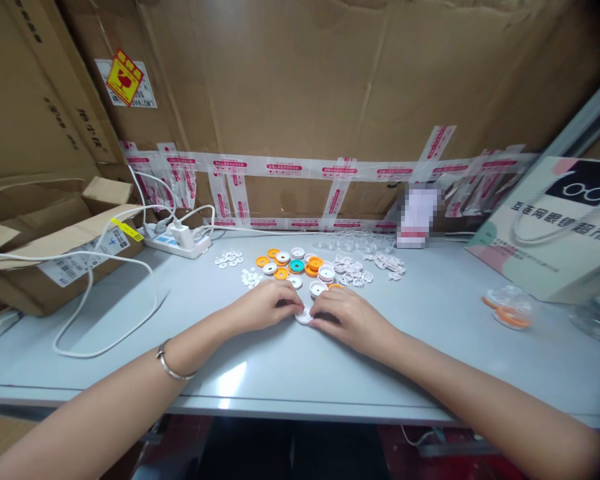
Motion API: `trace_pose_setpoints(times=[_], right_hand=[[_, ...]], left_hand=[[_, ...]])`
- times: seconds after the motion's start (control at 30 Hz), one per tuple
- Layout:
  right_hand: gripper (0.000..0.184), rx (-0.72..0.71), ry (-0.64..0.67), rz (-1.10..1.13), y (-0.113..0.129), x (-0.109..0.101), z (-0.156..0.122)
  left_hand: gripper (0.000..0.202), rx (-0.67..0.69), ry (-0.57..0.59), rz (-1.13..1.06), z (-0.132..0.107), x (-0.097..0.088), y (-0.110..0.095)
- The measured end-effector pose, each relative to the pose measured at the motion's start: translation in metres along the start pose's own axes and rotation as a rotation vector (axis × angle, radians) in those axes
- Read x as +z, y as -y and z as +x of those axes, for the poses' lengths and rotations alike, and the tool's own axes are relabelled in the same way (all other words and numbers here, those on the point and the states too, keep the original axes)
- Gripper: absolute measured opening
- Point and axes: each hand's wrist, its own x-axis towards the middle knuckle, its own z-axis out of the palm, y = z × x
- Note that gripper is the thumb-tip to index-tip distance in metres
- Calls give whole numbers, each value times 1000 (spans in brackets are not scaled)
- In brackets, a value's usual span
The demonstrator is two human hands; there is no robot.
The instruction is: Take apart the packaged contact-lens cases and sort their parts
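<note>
Between my two hands, low over the grey table (260, 360), is a small white round plastic part (304, 316). My left hand (269, 305) pinches its left side with thumb and fingertips. From the right, my right hand (351, 317) grips the same part, fingers curled and thumb below. Just beyond my hands lie several round plastic discs: a teal one (297, 267), orange ones (281, 274) and white cup-like ones (326, 273). Small white discs (251, 277) are heaped to the left of these, and white spoked pieces (353, 270) to the right.
A power strip (177, 243) with white cables stands at the back left beside an open cardboard box (55, 240). Clear plastic pieces (355, 241) line the back. On the right are a bagged orange disc (512, 317) and a paper bag (550, 230).
</note>
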Motion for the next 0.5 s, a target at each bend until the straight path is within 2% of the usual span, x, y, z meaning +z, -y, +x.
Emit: trace_pose_setpoints(times=[0.33,0.5], right_hand=[[13,39,25,65,4,-1,-1],[15,120,-42,99,6,5,0]], left_hand=[[11,-70,35,83,3,2,-9],[12,-106,59,191,9,3,-13]])
